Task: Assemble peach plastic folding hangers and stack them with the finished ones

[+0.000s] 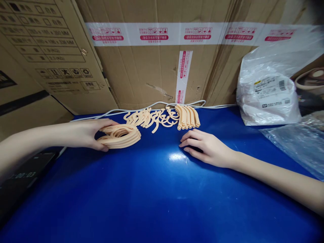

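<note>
My left hand (92,133) is closed on the left end of a stack of curved beige plastic pieces (124,137), thumb in front and fingers behind. The pieces look like oval loops lying on one another on the blue tabletop. My right hand (205,146) rests palm down with fingers slightly bent and apart, holding nothing. Just beyond its fingertips lies a row of beige curved bars (187,116), set side by side and seemingly apart from the hand. Between the two groups is a loose pile of beige plastic hooks (141,118), several of them overlapping.
Cardboard boxes (157,67) stand along the back and left of the blue table (157,195). A white cable (111,111) runs behind the beige pieces. At right are a white plastic bag (268,98) and clear plastic film (298,141). A dark timer screen (27,175) lies at left.
</note>
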